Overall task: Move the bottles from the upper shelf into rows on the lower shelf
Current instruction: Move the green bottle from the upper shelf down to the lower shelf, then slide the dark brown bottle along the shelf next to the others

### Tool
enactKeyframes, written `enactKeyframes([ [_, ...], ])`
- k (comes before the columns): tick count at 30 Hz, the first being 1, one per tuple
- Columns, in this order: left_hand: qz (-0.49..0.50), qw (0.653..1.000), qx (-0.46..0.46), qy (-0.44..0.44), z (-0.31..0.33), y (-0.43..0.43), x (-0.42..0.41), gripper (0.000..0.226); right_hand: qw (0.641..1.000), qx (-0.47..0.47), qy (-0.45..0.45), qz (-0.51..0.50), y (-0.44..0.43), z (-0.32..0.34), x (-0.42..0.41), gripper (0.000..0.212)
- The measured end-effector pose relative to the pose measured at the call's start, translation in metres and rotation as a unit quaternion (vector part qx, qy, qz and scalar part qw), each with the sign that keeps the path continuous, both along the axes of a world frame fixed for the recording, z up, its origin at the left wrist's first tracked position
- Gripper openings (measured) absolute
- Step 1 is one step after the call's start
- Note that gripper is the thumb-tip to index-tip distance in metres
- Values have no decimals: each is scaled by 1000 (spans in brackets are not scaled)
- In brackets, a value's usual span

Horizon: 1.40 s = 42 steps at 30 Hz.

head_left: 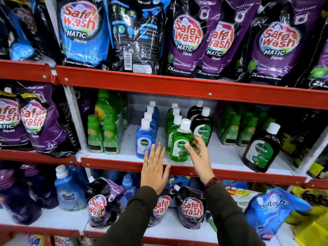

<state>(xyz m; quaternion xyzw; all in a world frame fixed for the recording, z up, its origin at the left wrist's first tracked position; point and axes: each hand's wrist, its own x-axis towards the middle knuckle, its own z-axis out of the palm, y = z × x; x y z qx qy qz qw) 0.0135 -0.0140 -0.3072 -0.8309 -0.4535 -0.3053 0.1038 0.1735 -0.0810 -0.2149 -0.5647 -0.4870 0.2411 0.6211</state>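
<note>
Right now the right hand (198,157) touches the front green bottle (180,144) on the white shelf (221,157), fingers loosely curled at its side and label; whether it truly grips is unclear. The left hand (154,171) is open and flat, fingers spread, before the front blue bottle (143,139). Blue, green and dark bottles stand in rows running backward; a big brown bottle (260,150) stands apart, right.

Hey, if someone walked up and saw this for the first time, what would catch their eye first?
Probably the two hands at the middle shelf: the right hand touches the front green bottle, while the left hand is spread flat just before the blue bottle. Next, the big purple Safewash pouches on the top shelf, and a lone brown bottle tilted at right.
</note>
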Motion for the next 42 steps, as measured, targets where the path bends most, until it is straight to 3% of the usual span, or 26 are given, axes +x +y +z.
enactKeyframes([
  [26,-9,1000,9,-5,-1,0,0,63,1000,-6,18,24,39,-27,1,33],
  [35,-11,1000,2,-4,-1,0,-2,66,1000,4,2,25,31,-26,2,44],
  [42,-28,998,-2,-54,6,-15,8,69,993,76,-11,-85,3,-23,30,36],
])
